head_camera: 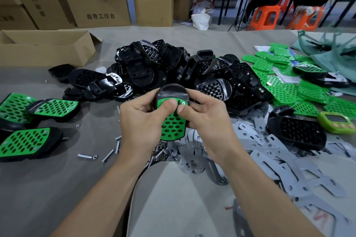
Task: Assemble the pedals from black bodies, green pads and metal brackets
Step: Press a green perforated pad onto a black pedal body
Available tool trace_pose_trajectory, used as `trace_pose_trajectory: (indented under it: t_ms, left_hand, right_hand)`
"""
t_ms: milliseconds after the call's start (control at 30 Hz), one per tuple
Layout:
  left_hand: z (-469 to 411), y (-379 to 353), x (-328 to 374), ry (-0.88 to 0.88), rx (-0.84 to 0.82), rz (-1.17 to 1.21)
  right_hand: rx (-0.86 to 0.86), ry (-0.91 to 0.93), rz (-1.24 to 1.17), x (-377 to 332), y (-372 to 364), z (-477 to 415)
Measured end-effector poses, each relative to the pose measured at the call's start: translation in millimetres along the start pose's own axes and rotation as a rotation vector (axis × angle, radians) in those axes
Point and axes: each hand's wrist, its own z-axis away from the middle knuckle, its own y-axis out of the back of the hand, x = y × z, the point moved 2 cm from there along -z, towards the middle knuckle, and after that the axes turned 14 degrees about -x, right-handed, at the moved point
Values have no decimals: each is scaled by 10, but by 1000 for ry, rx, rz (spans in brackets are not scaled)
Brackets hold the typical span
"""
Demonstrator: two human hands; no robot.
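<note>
Head view puts the pedal [172,115] at the centre, lifted above the table [48,188] between your two hands. Your left hand [140,119] and right hand [207,121] each curl round a side of its black body [172,91], and both thumbs press side by side on the far end of the green pad [173,127] seated in it. Just beyond lies the pile of black bodies [192,71]. Loose green pads [285,90] spread to the right of that pile, and grey metal brackets [269,159] are heaped beneath your right wrist. Three finished pedals [55,108] sit at the left, with screws [87,156] scattered near your left forearm. An open cardboard box [44,48] stands far left, and a green timer [337,122] sits at the right edge.
</note>
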Motion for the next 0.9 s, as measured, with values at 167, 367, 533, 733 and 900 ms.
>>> trace_pose_trajectory:
  t_ms: [167, 367, 533, 733, 900]
  left_hand:
    - [15, -16, -40, 62, 2, 98]
    - [7, -14, 16, 14, -60, -8]
    - [-2, 24, -63, 183, -99, 15]
    - [-24, 85, -98, 300, -238, -28]
    - [-43, 112, -85, 329, -367, 83]
  right_hand:
    - [-24, -95, -46, -19, 25, -2]
    - [46, -80, -86, -2, 32, 2]
    - [194, -93, -108, 6, 36, 4]
    - [326, -56, -253, -50, 120, 23]
    - [337, -88, -298, -18, 176, 25]
